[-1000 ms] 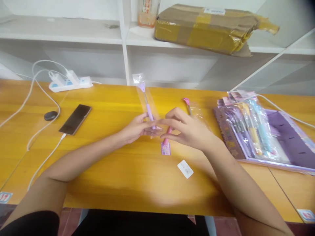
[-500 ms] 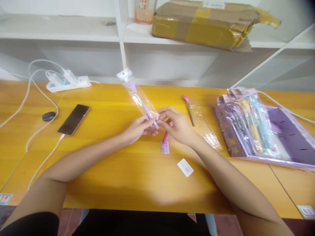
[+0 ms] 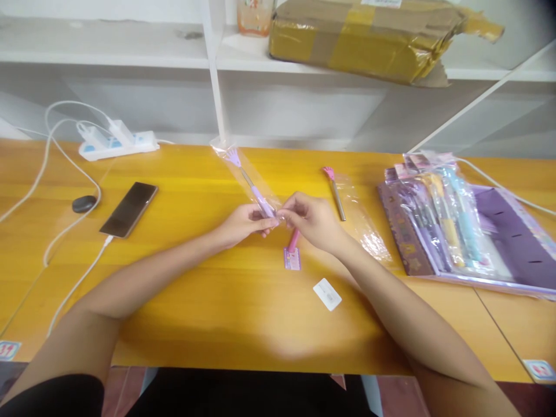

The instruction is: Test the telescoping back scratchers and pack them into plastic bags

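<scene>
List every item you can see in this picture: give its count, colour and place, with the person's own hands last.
purple pen in clear sleeve: 1, purple, mid-table, held by both hands
pink pen: 1, pink top, right of the hands
empty sleeve: 1, clear, beside pink pen
white label: 1, white, near table edge
pen set: 1, purple box, right
phone: 1, black, left
power strip: 1, white, back left
parcel: 1, brown, shelf
table: 1, yellow
left hand: 1, sleeve's lower end
right hand: 1, sleeve's lower end

Left hand (image 3: 241, 223), right hand (image 3: 313, 220) pinched together
</scene>
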A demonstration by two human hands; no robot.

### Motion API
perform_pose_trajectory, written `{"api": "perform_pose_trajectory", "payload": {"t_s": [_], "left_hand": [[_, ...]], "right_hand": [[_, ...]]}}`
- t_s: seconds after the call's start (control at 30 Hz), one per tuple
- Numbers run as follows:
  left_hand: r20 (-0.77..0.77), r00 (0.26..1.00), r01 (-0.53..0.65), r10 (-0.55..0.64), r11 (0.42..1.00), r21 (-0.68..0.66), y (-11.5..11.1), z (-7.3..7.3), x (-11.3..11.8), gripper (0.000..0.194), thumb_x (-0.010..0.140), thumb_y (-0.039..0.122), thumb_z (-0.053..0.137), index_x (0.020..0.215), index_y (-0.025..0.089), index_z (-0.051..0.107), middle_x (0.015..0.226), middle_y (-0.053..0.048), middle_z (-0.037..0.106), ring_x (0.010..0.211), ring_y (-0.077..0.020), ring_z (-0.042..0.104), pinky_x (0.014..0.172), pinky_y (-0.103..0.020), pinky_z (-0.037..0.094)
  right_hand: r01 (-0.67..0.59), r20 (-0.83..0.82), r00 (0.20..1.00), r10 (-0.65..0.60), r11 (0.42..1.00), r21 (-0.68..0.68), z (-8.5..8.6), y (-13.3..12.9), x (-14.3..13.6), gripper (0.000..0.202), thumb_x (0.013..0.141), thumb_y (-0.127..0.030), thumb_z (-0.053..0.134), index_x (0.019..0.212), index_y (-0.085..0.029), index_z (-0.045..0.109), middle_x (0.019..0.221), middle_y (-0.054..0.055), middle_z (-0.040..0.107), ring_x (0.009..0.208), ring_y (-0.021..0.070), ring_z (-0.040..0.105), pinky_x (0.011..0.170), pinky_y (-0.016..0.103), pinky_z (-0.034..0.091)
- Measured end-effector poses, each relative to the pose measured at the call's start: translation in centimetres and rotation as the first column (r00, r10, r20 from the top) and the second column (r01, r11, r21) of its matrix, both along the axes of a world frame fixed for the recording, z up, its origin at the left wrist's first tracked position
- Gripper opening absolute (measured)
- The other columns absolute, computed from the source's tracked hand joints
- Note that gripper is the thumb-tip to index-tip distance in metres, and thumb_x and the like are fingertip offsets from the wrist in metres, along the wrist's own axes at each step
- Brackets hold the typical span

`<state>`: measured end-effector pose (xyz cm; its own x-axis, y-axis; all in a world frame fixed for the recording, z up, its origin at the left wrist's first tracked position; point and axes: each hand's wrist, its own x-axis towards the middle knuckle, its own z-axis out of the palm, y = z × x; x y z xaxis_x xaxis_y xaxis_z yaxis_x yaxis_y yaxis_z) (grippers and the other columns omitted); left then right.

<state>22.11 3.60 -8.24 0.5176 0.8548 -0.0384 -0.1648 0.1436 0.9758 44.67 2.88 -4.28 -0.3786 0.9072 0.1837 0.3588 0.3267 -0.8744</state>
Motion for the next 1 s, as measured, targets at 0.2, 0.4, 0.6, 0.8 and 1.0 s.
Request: {"api": "perform_pose_trajectory", "payload": {"t_s": [0.2, 0.4, 0.6, 0.8, 1.0], "left_hand": [[-0.019, 0.998, 0.057, -0.057, 0.998, 0.015, 1.0, -1.1, -0.6, 0.048, 0.081, 0.054, 0.098, 0.097, 0.013, 0.081, 0.081, -0.007, 0.073, 0.069, -0.0154, 0.066, 0.068, -0.03, 0.056], [-0.029, 0.994, 0.108, -0.107, 0.994, 0.008, 1.4, -2.3, -1.1, 0.054, 0.084, 0.056, 0.096, 0.11, 0.012, 0.079, 0.089, -0.008, 0.077, 0.077, -0.0168, 0.072, 0.074, -0.03, 0.061], [0.004, 0.994, 0.11, -0.11, 0.99, -0.086, 1.4, -2.5, -1.1, 0.056, 0.081, 0.047, 0.1, 0.117, 0.011, 0.078, 0.105, -0.013, 0.08, 0.089, -0.0215, 0.078, 0.085, -0.037, 0.067], [0.103, 0.99, 0.126, -0.1, 0.946, -0.298, 0.5, -1.2, -1.0, 0.052, 0.077, 0.043, 0.104, 0.108, 0.011, 0.076, 0.101, -0.01, 0.078, 0.088, -0.0204, 0.079, 0.085, -0.038, 0.069], [0.172, 0.984, 0.114, -0.042, 0.895, -0.431, -0.9, -0.8, -0.8, 0.053, 0.085, 0.041, 0.1, 0.119, 0.013, 0.07, 0.11, -0.012, 0.079, 0.094, -0.0269, 0.083, 0.089, -0.045, 0.071]], "right_hand": [[-0.139, -0.146, 0.983, 0.108, 0.965, -0.222, -1.0, 0.9, 0.5, 0.057, 0.096, -0.061, 0.081, 0.13, -0.02, 0.06, 0.089, 0.001, 0.072, 0.071, 0.0171, 0.07, 0.068, 0.032, 0.059], [-0.191, -0.146, 0.978, 0.153, 0.932, -0.308, -2.2, 1.6, 0.9, 0.062, 0.082, -0.054, 0.095, 0.126, -0.02, 0.069, 0.091, 0.002, 0.072, 0.076, 0.0176, 0.069, 0.07, 0.032, 0.058], [-0.18, -0.141, 0.979, 0.15, 0.956, -0.231, -3.8, 1.9, 0.6, 0.054, 0.083, -0.055, 0.094, 0.114, -0.022, 0.065, 0.094, 0.003, 0.073, 0.082, 0.0185, 0.07, 0.076, 0.032, 0.057], [-0.19, -0.219, 0.964, 0.152, 0.967, -0.167, -4.3, 1.9, 0.5, 0.055, 0.086, -0.056, 0.093, 0.12, -0.025, 0.062, 0.095, 0.0, 0.072, 0.081, 0.0183, 0.07, 0.075, 0.032, 0.056], [-0.174, -0.024, 0.984, 0.178, 0.979, 0.105, -3.9, 2.1, 0.8, 0.035, 0.097, -0.055, 0.084, 0.089, -0.022, 0.077, 0.099, 0.006, 0.066, 0.09, 0.0203, 0.065, 0.078, 0.033, 0.053]]}}
